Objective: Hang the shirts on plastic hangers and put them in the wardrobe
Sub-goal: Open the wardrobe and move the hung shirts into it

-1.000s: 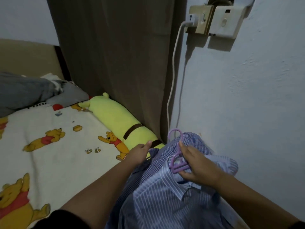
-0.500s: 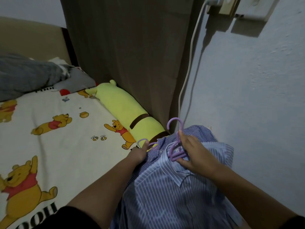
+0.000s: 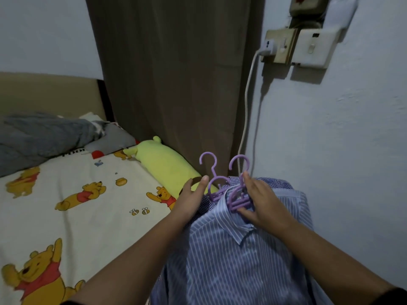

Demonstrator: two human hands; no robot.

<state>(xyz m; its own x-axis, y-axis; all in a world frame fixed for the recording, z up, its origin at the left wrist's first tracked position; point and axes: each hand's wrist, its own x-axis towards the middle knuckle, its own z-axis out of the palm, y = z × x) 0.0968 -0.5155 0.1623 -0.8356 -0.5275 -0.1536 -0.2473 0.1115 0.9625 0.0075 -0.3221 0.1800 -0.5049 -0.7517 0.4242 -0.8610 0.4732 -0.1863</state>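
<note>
1. Striped shirt [image 3: 231, 260]: light blue with thin white vertical stripes.
2. Checked shirt [image 3: 273, 183], beneath the first: fine blue-and-white check.
3. Hangers [image 3: 239, 194]: lilac purple plastic.
4. Bedsheet [image 3: 88, 216]: cream, printed with yellow bears in red tops, small bees and honey pots.
5. Bolster [image 3: 163, 166]: lime yellow with a dark brown band.
6. Blanket [image 3: 39, 137]: grey.
7. Curtain [image 3: 176, 84]: dull brown.
8. Wall [image 3: 341, 150]: pale bluish white.
9. Cable [image 3: 247, 111]: white.
</note>
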